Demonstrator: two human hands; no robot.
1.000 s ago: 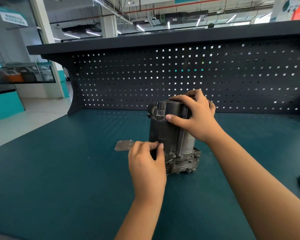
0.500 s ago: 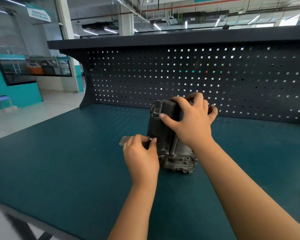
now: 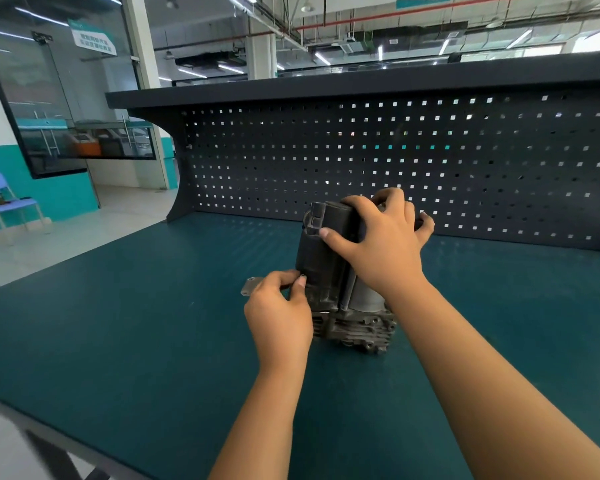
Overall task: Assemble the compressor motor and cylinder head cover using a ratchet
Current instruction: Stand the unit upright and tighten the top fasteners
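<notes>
Compressor motor (image 3: pixel 329 271) stands upright on the teal bench (image 3: pixel 136 341), dark cylindrical body on top, ribbed grey casting at the base touching the mat.

Right hand (image 3: pixel 383 252): grip closed over the upper end of the motor. Thumb pressed against the near left face, fingers wrapped over the top and down the far side. Palm covers the upper right of the housing.

Left hand (image 3: pixel 279 315): lower and nearer than the right grip, at the motor's lower left edge. Thumb and curled fingers pinched together, tips touching the housing just above the casting. Something small may be held between the fingertips, but it is hidden by the hand; cannot tell.

Flat grey cover plate (image 3: pixel 252 285) lies on the bench just beyond the left grip, partly hidden behind the knuckles, beside the motor's left side. Looks to be lying flat, not on the motor.

Behind the right grip, dark pegboard (image 3: pixel 430 157) rises from the back of the bench, with a shelf edge along its top. Both forearms reach in from the near edge, bare.
</notes>
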